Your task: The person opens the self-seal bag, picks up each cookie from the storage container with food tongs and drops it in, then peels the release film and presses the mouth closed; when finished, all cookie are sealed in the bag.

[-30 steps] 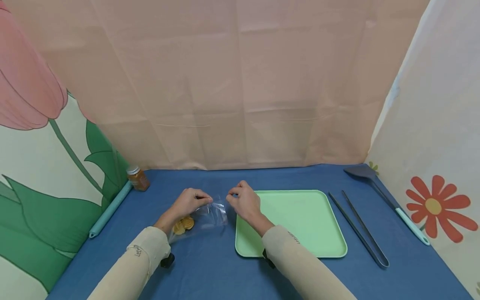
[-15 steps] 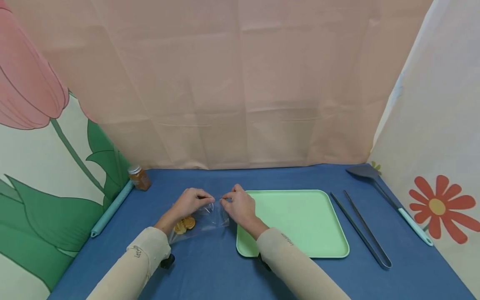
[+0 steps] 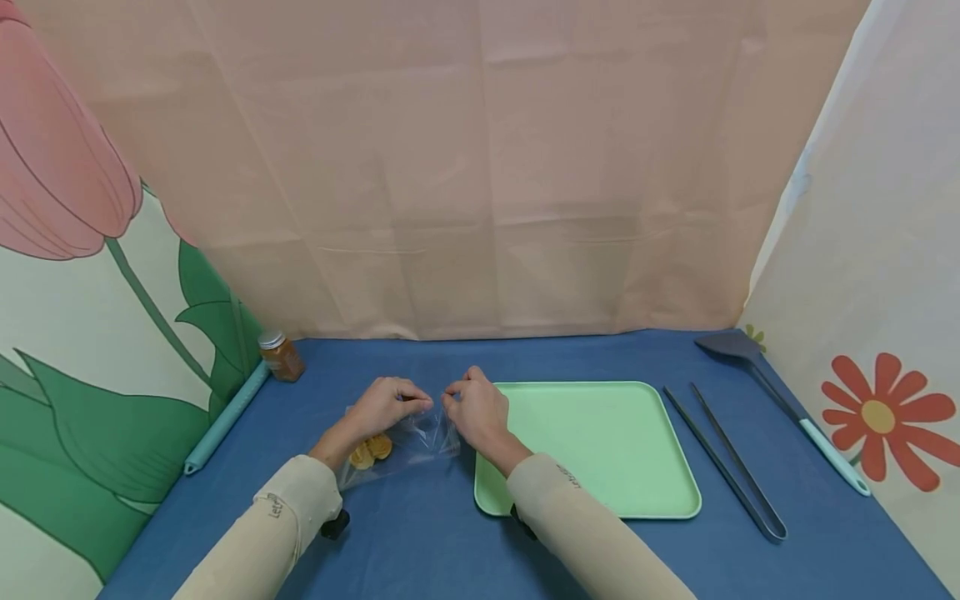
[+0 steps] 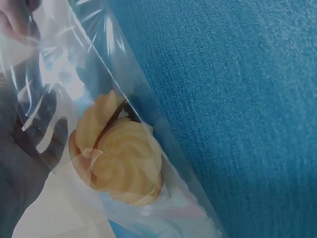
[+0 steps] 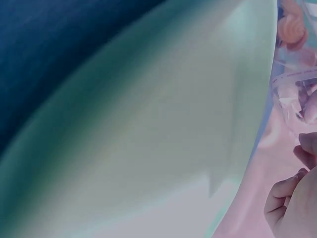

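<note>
Made out "Let" in dark print near the cuff of the left sleeve (image 3: 262,532), lower left of the head view; could not read the small mark following. Found similar dark lettering near the cuff of the right sleeve (image 3: 592,532), right of lower centre, too small and slanted to decipher. Read nothing else in any view.

head: above, forward-down | wrists: close | both wrists share cookies (image 4: 129,158)

I have a clear, crinkled plastic bag (image 3: 422,443) slanting before me, golden, swirl-topped cookies (image 4: 128,157) clustered together inside toward its nine o'clock end.
</note>
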`<state>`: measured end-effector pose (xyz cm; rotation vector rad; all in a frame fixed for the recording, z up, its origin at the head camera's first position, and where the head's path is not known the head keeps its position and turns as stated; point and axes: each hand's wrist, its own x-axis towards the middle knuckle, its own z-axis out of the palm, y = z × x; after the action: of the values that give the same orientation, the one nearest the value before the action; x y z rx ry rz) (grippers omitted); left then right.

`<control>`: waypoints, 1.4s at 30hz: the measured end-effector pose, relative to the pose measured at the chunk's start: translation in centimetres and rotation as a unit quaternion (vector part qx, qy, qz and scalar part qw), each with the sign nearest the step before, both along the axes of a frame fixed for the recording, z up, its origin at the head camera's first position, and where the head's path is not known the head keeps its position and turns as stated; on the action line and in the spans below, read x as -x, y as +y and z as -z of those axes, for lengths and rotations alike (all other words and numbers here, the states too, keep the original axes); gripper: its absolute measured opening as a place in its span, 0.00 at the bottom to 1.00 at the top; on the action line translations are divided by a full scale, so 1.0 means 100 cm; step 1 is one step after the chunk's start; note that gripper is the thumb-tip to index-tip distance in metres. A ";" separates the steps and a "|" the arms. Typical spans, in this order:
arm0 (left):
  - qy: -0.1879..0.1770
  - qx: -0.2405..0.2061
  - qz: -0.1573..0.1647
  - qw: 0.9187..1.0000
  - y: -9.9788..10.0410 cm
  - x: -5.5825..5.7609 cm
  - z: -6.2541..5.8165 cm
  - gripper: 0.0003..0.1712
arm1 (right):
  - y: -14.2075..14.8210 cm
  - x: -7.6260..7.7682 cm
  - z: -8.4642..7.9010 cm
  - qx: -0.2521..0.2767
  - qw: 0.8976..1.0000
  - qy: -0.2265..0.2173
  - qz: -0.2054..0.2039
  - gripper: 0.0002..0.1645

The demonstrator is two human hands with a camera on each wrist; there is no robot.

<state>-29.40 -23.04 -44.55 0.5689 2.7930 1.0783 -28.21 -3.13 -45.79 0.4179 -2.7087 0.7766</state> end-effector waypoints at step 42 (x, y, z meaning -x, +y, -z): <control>-0.014 0.009 -0.068 0.998 0.000 0.007 0.004 0.13 | 0.007 -0.002 0.008 0.109 0.985 0.095 -0.094 0.07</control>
<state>-30.13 -23.05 -44.92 0.3646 2.8494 1.0749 -28.04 -2.44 -46.59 0.6659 -2.4002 1.0175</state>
